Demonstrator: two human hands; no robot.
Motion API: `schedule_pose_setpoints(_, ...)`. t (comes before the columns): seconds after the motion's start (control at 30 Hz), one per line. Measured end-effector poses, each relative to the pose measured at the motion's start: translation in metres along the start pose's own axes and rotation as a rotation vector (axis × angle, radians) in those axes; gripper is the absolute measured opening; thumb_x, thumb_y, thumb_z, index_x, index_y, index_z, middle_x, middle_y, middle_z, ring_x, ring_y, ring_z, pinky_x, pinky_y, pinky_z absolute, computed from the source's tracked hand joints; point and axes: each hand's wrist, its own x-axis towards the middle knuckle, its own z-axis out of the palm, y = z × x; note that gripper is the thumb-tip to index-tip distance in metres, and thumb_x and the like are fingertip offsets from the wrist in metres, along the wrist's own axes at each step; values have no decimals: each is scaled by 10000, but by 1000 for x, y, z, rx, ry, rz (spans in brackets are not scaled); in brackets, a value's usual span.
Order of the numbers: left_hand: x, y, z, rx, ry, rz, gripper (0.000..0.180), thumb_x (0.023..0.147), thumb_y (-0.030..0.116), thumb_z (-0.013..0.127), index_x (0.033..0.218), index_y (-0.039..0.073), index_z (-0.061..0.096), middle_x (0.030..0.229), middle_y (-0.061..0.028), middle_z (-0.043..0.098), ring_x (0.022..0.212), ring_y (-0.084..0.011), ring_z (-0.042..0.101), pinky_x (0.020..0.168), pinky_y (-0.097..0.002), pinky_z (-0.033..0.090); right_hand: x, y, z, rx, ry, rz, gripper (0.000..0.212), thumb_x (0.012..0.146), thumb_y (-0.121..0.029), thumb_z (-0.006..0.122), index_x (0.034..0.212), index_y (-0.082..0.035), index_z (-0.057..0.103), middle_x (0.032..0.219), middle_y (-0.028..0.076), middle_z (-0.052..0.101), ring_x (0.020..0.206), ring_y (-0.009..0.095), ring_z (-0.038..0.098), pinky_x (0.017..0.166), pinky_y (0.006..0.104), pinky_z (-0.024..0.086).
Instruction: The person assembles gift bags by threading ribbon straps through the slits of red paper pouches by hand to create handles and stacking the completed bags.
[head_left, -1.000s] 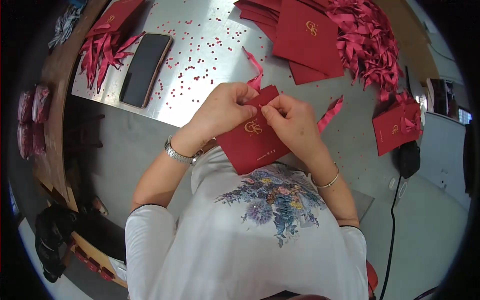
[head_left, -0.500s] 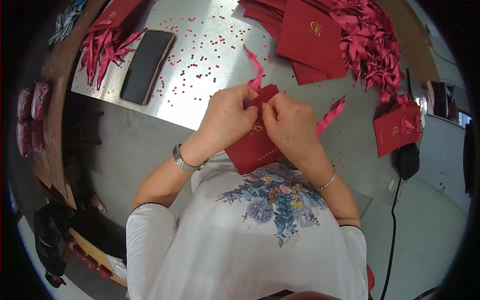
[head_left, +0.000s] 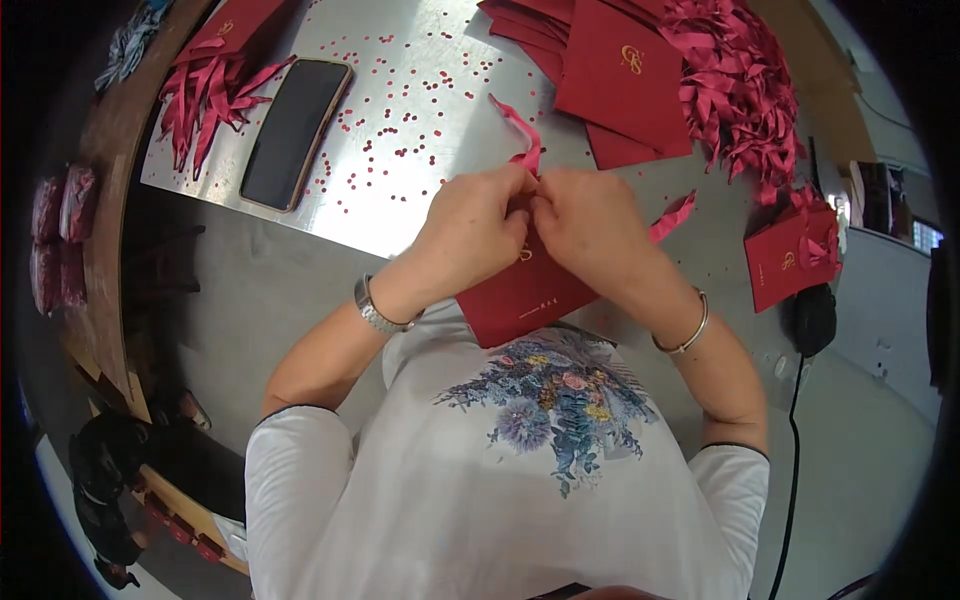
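Observation:
A small red paper bag (head_left: 520,305) with gold print is held tilted in front of my body, its lower edge near my shirt. Both hands meet at its upper end. My left hand (head_left: 475,225) is closed, thumb and fingers pinched at the bag's top. Right beside it, my right hand (head_left: 590,220) pinches there too, and covers the top edge. A pink ribbon (head_left: 522,130) runs up and away from between the fingertips. Another ribbon end (head_left: 674,216) sticks out past my right hand. Exactly how the fingertips grip bag and ribbon is hidden.
A phone (head_left: 296,135) lies at the table's left edge, beside a ribboned red bag (head_left: 235,30). Small red dots scatter over the metal table (head_left: 400,205). Stacked red bags (head_left: 620,80) and a ribbon heap (head_left: 740,100) lie far right; another bag (head_left: 790,260) is nearer.
My right hand has shifted slightly up and turned further over the bag's top, its elbow moving outward. My left hand has moved a little right. The ribbon above them has shifted slightly right.

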Motion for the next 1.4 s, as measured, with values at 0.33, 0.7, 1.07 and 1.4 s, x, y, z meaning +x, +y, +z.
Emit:
schedule_pose_setpoints(0.33,22,-8,-34,-418,-347,-229,232,912,137,562,1020,-36,672,854,-59,696,796,-134,628,749,-283,503,-25,-7,7,104,168,17,196,862,-239,667,843,-60,588,733,135,653,670,339,649,594,445,498)
schedule_pose_setpoints(0.7,30,-10,-28,279,-125,266,74,808,3,591,882,1,595,816,-198,637,777,-410,608,668,-436,494,-35,2,29,241,224,139,334,822,-338,713,970,-73,574,804,144,665,691,346,656,598,437,499)
schedule_pose_setpoints(1.07,17,-46,-77,669,405,32,133,879,35,540,971,22,635,831,-214,651,801,-375,645,707,-422,512,-31,10,31,297,57,219,358,809,-386,696,956,-73,604,760,154,670,710,358,662,644,473,496)
schedule_pose_setpoints(1.4,-43,-8,-42,483,158,16,183,814,77,644,990,26,652,894,-144,614,858,-338,602,741,-418,498,-35,11,20,290,-8,258,342,795,-323,709,1010,-70,628,778,126,678,722,317,662,648,420,500)
